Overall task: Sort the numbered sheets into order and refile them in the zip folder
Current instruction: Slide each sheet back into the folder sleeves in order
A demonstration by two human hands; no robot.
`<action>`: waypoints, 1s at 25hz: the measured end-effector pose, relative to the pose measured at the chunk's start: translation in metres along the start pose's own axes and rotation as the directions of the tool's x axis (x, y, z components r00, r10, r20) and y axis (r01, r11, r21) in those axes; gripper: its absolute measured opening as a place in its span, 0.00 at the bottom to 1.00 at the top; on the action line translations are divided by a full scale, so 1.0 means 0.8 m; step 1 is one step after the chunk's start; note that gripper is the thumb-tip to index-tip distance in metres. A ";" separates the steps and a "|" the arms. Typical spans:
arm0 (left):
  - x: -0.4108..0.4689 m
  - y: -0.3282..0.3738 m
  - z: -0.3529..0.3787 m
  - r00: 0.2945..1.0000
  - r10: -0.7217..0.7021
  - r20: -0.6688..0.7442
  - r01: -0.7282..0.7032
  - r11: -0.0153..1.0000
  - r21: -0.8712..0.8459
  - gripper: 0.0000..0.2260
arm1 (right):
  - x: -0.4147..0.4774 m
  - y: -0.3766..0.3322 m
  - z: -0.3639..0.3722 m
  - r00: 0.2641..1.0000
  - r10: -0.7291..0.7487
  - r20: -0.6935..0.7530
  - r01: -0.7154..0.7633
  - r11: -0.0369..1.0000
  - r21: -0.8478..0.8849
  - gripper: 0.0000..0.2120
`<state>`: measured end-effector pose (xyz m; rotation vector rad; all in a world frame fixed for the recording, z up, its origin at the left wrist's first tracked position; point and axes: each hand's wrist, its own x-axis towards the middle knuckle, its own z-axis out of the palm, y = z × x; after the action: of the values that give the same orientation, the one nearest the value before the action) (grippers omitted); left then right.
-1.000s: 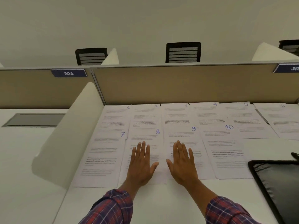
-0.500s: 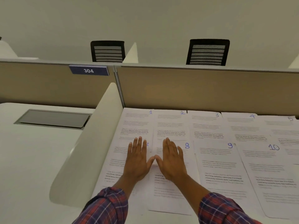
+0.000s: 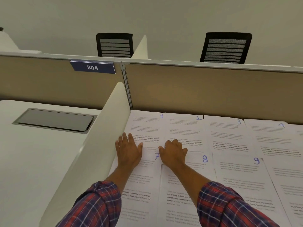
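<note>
Where the head camera looks down over the desk, numbered sheets lie face up in two overlapping rows against the tan partition (image 3: 213, 90). Sheet 1 (image 3: 147, 123), sheet 2 (image 3: 183, 128), sheet 3 (image 3: 226, 133) and sheet 4 (image 3: 268, 133) run left to right at the back. Sheet 7 (image 3: 144, 177), sheet 8 (image 3: 201, 164) and sheet 9 (image 3: 242, 177) lie nearer, and their top edges cover the lower parts of the back row.

The left hand (image 3: 128, 149) lies flat with straight fingers on the lower left of sheet 1, just beside the white divider (image 3: 91, 161), and grasps nothing. The right hand (image 3: 174, 151) sits at the lower left of sheet 2 with its knuckles raised and fingers bent. It may be pinching a paper edge, but I cannot tell. Both forearms come out of plaid sleeves (image 3: 98, 205).
</note>
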<state>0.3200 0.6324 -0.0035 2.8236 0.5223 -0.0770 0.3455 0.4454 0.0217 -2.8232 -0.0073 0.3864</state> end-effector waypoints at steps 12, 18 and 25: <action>0.004 -0.004 0.028 1.000 -0.004 -0.013 0.003 1.000 -0.027 0.34 | 0.037 -0.034 0.009 0.976 0.208 0.069 -0.213 0.831 0.514 0.05; -0.006 -0.012 0.044 0.996 0.032 -0.079 -0.039 0.995 -0.089 0.35 | 0.029 -0.032 -0.016 0.968 0.234 -0.087 -0.134 0.782 0.609 0.07; -0.005 -0.012 0.041 0.994 0.040 -0.103 -0.052 0.992 -0.112 0.34 | 0.020 -0.002 -0.069 0.907 0.299 -0.295 0.032 0.651 0.758 0.06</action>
<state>0.3123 0.6306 -0.0374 2.7364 0.4675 0.1013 0.3757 0.4316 0.0690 -2.0021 0.3740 -0.1597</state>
